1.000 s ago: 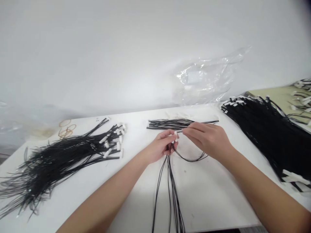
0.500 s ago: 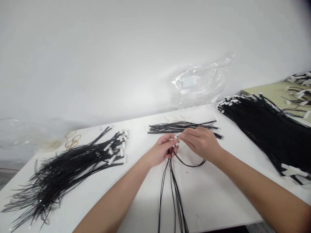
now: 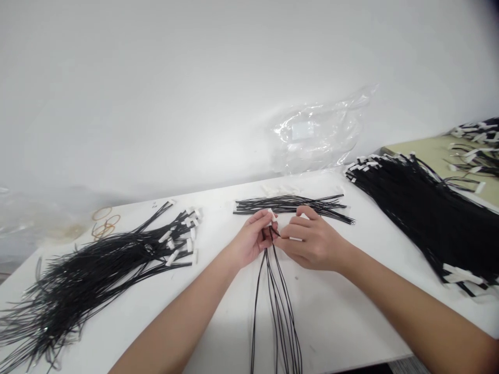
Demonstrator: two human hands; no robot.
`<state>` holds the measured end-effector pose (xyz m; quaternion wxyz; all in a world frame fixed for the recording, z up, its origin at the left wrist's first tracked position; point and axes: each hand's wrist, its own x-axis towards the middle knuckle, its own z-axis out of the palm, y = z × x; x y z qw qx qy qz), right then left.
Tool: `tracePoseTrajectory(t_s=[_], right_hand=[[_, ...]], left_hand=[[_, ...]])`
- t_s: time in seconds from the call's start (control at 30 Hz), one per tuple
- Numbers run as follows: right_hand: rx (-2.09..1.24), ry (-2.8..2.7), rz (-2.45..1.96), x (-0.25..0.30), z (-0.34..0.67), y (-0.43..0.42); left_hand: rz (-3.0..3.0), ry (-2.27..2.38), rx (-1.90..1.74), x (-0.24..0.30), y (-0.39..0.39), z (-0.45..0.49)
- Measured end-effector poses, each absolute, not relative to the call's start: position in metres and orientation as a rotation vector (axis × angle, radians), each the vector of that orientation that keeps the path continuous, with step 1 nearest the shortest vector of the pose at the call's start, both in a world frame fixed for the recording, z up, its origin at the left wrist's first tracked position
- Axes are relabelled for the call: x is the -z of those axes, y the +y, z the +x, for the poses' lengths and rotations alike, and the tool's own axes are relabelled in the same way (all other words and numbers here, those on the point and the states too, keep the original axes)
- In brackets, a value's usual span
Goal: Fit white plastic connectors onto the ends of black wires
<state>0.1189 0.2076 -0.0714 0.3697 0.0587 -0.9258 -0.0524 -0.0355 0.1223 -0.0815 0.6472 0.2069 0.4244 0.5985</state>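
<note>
My left hand (image 3: 255, 236) is closed on a small white connector (image 3: 272, 214), pinched between thumb and fingers. Several thin black wires (image 3: 278, 296) run from the connector and hang down toward the table's front edge. Close against it on the right, my right hand (image 3: 306, 240) pinches a black wire just below the connector, thumb and index finger together and the other fingers curled. Behind both hands lies a loose row of cut black wires (image 3: 288, 204). The fingers partly hide where the wires enter the connector.
On the left lies a bundle of black wires with white connectors (image 3: 117, 265), with rubber bands (image 3: 104, 223) beyond it. A large pile of black wires (image 3: 432, 213) covers the right side. A clear plastic bag (image 3: 315, 137) rests against the wall. More harnesses (image 3: 477, 156) lie on a yellowish surface.
My right hand has moved from the connector's top down to the wires below it. The wire that looped out to the right now hangs down with the others. The view has shifted slightly.
</note>
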Motion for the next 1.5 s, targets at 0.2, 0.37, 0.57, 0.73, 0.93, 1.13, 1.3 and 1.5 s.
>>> tracePoseTrajectory(t_s=[0.2, 0.37, 0.57, 0.73, 0.93, 1.13, 1.3, 1.5], right_hand=[[0.156, -2.431, 0.170, 0.079, 0.116, 0.209], [0.146, -2.432, 0.182, 0.076, 0.117, 0.212], [-0.134, -2.384, -0.007, 0.073, 0.118, 0.211], [-1.147, -2.007, -0.441, 0.063, 0.115, 0.212], [-1.612, -1.117, -0.770, 0.051, 0.125, 0.247], [-1.484, -0.855, -0.776, 0.052, 0.144, 0.283], [-1.576, -0.756, -0.781, 0.042, 0.146, 0.282], [-1.486, -1.412, -0.821, 0.039, 0.140, 0.247]], left_hand=[[0.467, 0.956, -1.355, 0.082, 0.122, -0.035], [0.467, 0.963, -1.353, 0.081, 0.123, -0.035], [0.475, 0.998, -1.347, 0.080, 0.123, -0.034], [0.465, 1.027, -1.329, 0.080, 0.123, -0.035], [0.468, 1.047, -1.320, 0.079, 0.124, -0.035], [0.481, 1.057, -1.327, 0.079, 0.124, -0.034], [0.479, 1.050, -1.335, 0.080, 0.124, -0.034], [0.501, 1.050, -1.326, 0.080, 0.123, -0.034]])
